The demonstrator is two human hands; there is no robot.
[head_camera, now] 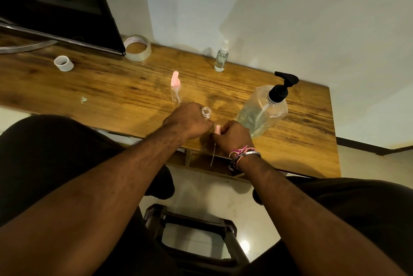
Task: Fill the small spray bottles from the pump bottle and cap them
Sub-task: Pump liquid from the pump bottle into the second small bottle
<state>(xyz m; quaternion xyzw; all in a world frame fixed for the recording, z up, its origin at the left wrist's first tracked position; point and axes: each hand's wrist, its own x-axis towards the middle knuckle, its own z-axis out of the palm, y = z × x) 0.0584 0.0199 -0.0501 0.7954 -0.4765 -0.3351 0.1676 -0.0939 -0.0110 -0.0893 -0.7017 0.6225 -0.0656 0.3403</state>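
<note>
Two hands at table near edge: left hand grips open bottle, right hand pink cap.

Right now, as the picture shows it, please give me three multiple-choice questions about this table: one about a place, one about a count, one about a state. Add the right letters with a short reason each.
1. Where does the pump bottle stand?
A. beside the tape rolls
B. on the right part of the table, beyond the right hand
C. on the floor

2. How many tape rolls lie on the table?
A. two
B. none
C. four

3. In what state is the small bottle in the left hand?
A. capped in pink
B. lying flat on the table
C. uncapped, mouth open

Answers:
1 B: it stands just past the right hand.
2 A: a wide clear roll and a small white roll lie near the monitor.
3 C: its round mouth shows bare, while the right hand holds the pink spray cap.
</note>
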